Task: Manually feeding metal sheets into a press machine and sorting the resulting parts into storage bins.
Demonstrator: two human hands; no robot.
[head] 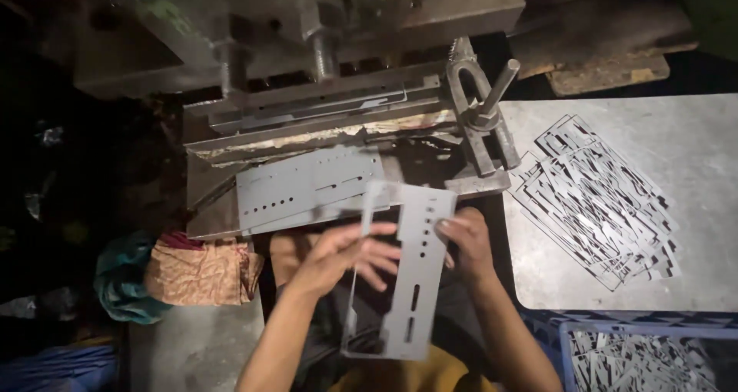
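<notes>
Both my hands hold a thin grey punched metal plate (415,284) with round holes and slots, upright in front of me. My left hand (346,254) grips its left edge with fingers showing through the cut-out. My right hand (465,242) pinches its right edge near the top. Just beyond lies a stack of similar perforated plates (307,188) on the bed of a heavy metal press (323,107).
A pile of punched-out thin metal pieces (596,200) covers a grey table (692,131) on the right. A blue crate (638,346) with more pieces sits at the lower right. Crumpled cloths (192,273) lie at the left. A clamp bolt (484,107) juts up from the press.
</notes>
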